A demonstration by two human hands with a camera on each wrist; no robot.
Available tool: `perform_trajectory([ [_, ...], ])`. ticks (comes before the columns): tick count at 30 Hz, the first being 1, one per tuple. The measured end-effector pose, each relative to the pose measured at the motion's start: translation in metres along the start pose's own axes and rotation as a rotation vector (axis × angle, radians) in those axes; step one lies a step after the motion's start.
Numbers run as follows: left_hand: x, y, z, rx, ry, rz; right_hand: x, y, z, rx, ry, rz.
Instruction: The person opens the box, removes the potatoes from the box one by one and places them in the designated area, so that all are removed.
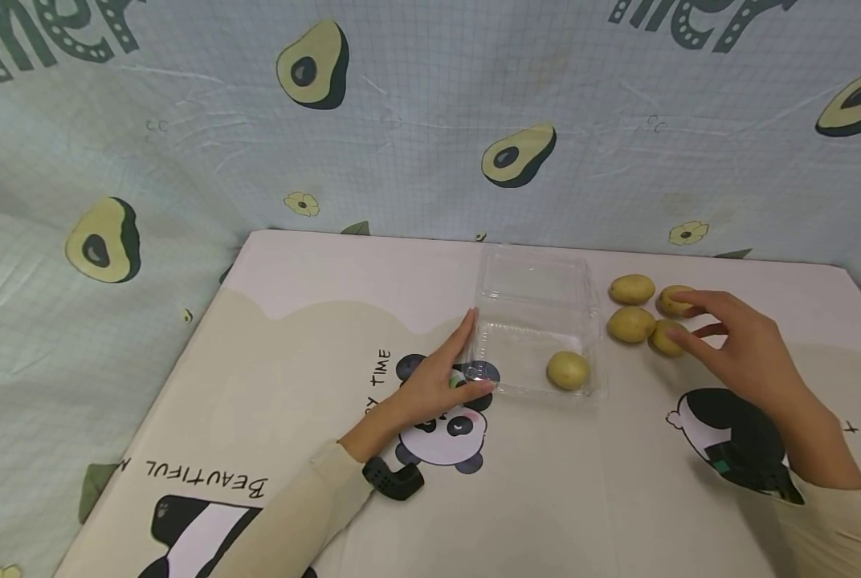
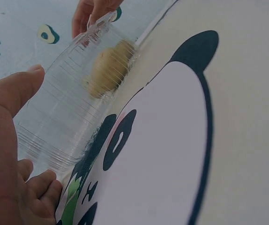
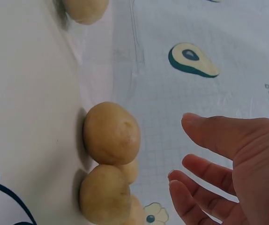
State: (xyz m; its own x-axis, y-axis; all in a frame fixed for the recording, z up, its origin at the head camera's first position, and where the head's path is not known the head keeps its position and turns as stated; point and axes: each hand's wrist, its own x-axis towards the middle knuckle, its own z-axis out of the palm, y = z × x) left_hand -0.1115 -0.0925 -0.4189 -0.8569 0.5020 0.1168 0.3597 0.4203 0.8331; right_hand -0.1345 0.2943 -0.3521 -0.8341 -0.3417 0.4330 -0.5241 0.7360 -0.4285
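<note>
A clear plastic clamshell box (image 1: 517, 353) stands with its lid raised and tipped back. One yellow-skinned potato (image 1: 568, 371) sits inside at the near right corner. My left hand (image 1: 434, 385) rests against the box's left side, thumb at the near left corner and fingers along the edge. To the right of the box, several potatoes (image 1: 630, 325) lie close together. Over the right-hand ones hovers my right hand (image 1: 744, 345), thumb and fingers spread apart. In the right wrist view nothing is between those fingers, and the nearest potato (image 3: 111, 133) is apart from them.
A pale tabletop cover (image 1: 293, 385) with panda prints lies under everything. Behind and to the left hangs an avocado-patterned sheet (image 1: 416, 96), close to the table's far edge. A black band (image 1: 393, 479) is on the left wrist.
</note>
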Motion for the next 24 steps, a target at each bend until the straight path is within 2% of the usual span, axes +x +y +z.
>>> perform_trajectory([
  [13,0.001,-0.001,0.000,0.002,0.001,-0.008,0.013,-0.012,0.007,0.055,0.015,-0.127],
  [24,0.001,-0.001,0.001,0.010,0.002,-0.006,0.021,-0.032,0.017,0.087,-0.055,-0.162],
])
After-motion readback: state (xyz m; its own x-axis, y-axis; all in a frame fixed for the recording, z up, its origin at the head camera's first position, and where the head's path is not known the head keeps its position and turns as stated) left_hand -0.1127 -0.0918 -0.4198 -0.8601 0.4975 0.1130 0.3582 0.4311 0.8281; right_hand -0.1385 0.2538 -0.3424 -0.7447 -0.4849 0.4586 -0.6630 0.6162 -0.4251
